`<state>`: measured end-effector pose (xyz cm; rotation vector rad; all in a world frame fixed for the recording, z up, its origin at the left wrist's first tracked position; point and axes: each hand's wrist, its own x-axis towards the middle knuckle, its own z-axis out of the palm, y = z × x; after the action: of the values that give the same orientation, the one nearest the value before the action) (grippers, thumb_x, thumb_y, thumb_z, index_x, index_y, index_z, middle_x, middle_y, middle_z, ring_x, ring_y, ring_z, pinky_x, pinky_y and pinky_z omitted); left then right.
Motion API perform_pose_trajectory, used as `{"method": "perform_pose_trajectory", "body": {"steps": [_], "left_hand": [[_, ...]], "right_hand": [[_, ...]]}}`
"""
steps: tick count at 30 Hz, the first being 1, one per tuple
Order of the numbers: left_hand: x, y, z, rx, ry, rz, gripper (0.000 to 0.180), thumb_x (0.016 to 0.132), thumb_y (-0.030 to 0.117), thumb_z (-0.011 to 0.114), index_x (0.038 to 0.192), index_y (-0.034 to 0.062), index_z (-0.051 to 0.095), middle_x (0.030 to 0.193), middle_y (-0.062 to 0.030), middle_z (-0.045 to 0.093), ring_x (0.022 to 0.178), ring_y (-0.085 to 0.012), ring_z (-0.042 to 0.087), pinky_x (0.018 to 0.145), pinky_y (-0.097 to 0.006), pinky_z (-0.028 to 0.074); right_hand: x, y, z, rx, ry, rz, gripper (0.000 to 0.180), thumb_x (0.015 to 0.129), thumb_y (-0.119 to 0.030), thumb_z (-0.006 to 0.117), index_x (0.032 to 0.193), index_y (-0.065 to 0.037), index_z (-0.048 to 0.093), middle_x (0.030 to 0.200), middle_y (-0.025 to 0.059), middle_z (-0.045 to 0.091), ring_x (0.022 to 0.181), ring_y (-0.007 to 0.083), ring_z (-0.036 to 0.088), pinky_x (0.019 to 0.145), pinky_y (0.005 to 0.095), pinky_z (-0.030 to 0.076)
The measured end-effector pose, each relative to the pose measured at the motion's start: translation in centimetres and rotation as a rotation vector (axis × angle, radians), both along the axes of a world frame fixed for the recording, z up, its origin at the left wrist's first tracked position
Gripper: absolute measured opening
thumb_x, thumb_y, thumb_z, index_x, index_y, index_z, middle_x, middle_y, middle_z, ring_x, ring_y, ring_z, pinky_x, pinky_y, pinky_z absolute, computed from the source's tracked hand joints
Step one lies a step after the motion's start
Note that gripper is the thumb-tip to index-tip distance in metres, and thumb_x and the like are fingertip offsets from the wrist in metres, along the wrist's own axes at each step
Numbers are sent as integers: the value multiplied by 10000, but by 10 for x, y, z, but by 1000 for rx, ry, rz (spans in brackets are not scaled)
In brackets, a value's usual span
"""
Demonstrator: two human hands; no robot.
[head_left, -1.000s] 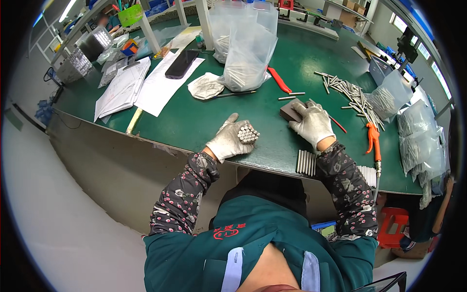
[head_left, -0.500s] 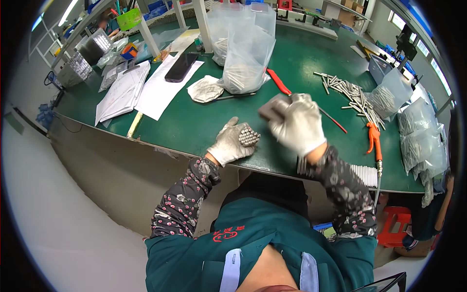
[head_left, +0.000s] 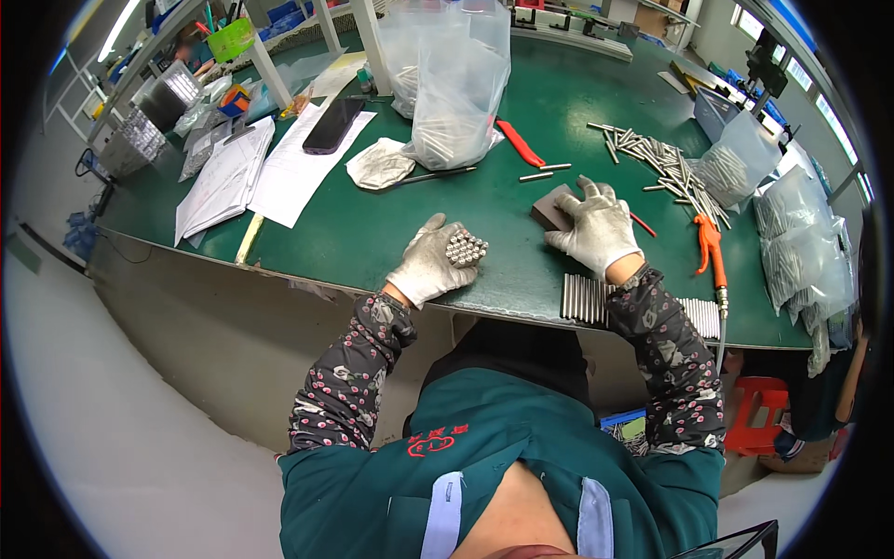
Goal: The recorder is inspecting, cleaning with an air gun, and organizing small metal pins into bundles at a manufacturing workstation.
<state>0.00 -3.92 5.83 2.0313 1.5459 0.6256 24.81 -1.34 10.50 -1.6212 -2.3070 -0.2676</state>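
Note:
In my gloved left hand (head_left: 434, 261), fingers closed, is a bundle of metal pins (head_left: 466, 249) with their round ends facing up. My gloved right hand (head_left: 597, 224) is at a grey-brown block (head_left: 551, 209) on the green table, its thumb and fingers against the block's right side. Just below that hand, a row of metal pins (head_left: 584, 300) lies side by side along the table's near edge. The row continues as brighter pins (head_left: 700, 318) past my right forearm, which hides the part between.
Two loose pins (head_left: 536, 176) lie beside a red-handled tool (head_left: 520, 145). Farther right are a pile of pins (head_left: 656, 160), an orange air gun (head_left: 709, 250) and bags of pins (head_left: 803, 244). Bags (head_left: 452, 102), a phone (head_left: 333, 126) and papers (head_left: 228, 172) lie toward the back and left.
My right hand has come down slightly with the block, which now rests on the table. Two loose pins and more of the near row now show. My left hand still holds its bundle.

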Motion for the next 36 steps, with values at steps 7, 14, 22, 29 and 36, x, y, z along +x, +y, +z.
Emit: {"method": "perform_pose_trajectory", "body": {"steps": [7,14,22,29,36], "left_hand": [[-6,2,-6,102,27,13,690,593,376,751,1152,41,524,1162,-146,549,1233,-362,368,1001,-390,346],[-11,4,-21,402,-177,-138,451,709,299,647,1108,135,516,1090,-100,542,1057,-280,488,932,-390,378],[-27,-16,-14,94,739,-39,882,631,721,509,1337,222,334,1326,-108,345,1295,-278,232,1057,-546,84],[-40,-21,-2,262,314,48,746,573,475,748,1145,64,502,1203,-117,454,1221,-292,336,1064,-495,150],[-36,-20,-3,482,142,93,525,592,319,767,1002,69,554,1042,-86,535,1064,-299,460,970,-435,314]], "right_hand": [[-66,-27,18,-43,362,348,528,674,-383,685,1036,-33,524,890,154,575,831,331,572,695,404,473],[-121,-30,-18,19,394,359,578,753,-516,574,1061,-29,519,898,166,549,819,320,579,613,408,497],[-140,-31,-41,190,319,449,341,809,-410,551,898,-81,565,726,103,554,659,255,587,503,363,471],[-131,-6,-18,318,583,459,143,733,-97,590,646,-71,480,595,122,497,554,299,542,481,381,439],[-111,0,-27,260,256,355,117,784,-163,587,741,-76,522,629,94,513,570,279,564,527,372,478]]}}
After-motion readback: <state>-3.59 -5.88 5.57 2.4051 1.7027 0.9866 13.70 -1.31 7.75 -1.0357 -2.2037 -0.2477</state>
